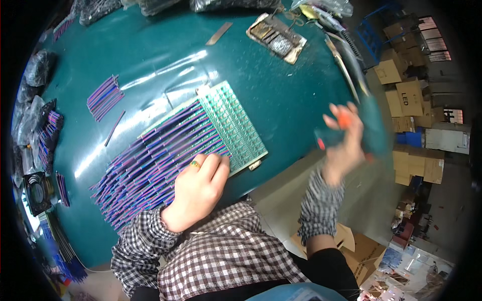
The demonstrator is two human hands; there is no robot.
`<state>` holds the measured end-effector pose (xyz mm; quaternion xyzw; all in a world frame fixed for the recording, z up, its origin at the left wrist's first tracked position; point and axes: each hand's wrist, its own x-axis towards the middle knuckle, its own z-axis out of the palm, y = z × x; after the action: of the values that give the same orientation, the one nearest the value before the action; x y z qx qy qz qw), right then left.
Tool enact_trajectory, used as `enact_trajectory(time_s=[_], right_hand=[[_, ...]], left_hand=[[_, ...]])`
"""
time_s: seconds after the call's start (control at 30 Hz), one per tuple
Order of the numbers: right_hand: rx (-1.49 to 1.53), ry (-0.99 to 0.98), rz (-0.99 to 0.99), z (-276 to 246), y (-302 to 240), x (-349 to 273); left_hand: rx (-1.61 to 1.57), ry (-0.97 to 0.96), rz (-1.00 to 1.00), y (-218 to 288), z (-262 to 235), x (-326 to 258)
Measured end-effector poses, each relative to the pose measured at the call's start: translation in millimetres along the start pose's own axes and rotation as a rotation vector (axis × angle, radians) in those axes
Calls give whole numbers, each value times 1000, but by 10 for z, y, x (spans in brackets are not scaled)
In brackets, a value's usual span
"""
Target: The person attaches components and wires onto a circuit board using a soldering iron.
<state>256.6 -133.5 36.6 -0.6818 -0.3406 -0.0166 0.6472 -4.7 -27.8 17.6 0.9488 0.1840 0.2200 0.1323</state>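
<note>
A green circuit board point(236, 123) lies tilted on the table, with rows of solder points across its bare right part. Many purple and blue wires point(150, 160) cover its left part and fan out toward the lower left. My left hand point(198, 185), a ring on one finger, rests with curled fingers on the wires at the board's near edge; what its fingertips pinch is hidden. Off to the right, past the table edge, my right hand point(346, 138) is raised and blurred by motion. Red and orange bits show at its fingers, around something I cannot make out.
A loose wire bundle point(105, 98) and a single wire point(115, 129) lie left of the board. Farther off are a metal strip point(219, 33) and a stained tray point(277, 38). Plastic bags line the far and left edges. Cardboard boxes point(409, 95) stand at the right.
</note>
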Motion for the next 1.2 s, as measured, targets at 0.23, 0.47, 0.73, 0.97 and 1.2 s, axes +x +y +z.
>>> enact_trajectory(time_s=[0.23,0.47,0.73,0.97,1.2], right_hand=[[187,34,314,385,45,362],[167,-180,508,-242,-543,-426],[158,-325,691,-509,-747,-1056],[144,-422,710,-509,-745,-1192],[97,-476,693,-495,-747,-1206]], left_hand=[[-5,-83,-28,7,-12,-15],[7,-54,19,-91,-7,106],[-9,37,65,-120,79,24],[17,80,58,-100,79,-6],[9,155,39,-96,102,20]])
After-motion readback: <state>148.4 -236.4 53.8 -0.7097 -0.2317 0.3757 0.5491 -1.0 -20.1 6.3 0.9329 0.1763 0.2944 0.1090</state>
